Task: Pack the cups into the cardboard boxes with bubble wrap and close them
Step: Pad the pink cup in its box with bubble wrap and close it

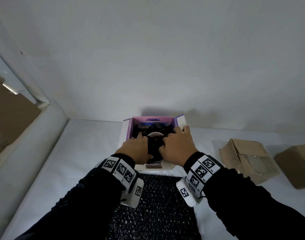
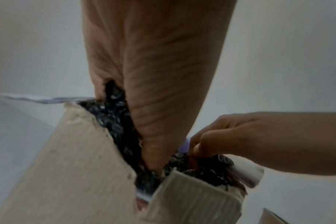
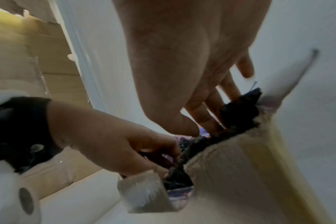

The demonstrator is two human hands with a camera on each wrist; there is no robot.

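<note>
On a white table (image 1: 82, 153) against a white wall (image 1: 148, 49), both hands are pressing black bubble wrap (image 1: 154, 149) into the open purple-lined box (image 1: 129, 129) at centre. The left hand (image 1: 136, 149) and right hand (image 1: 178, 146) are gripping the wrap with curled fingers, a pale cup rim (image 1: 155, 134) showing between them. Two brown boxes (image 1: 248, 161) are lying to the right.

A white table (image 1: 82, 153) carries an open purple-lined box (image 1: 129, 125), black bubble wrap (image 1: 153, 213) and two brown cardboard boxes (image 1: 248, 160)
</note>
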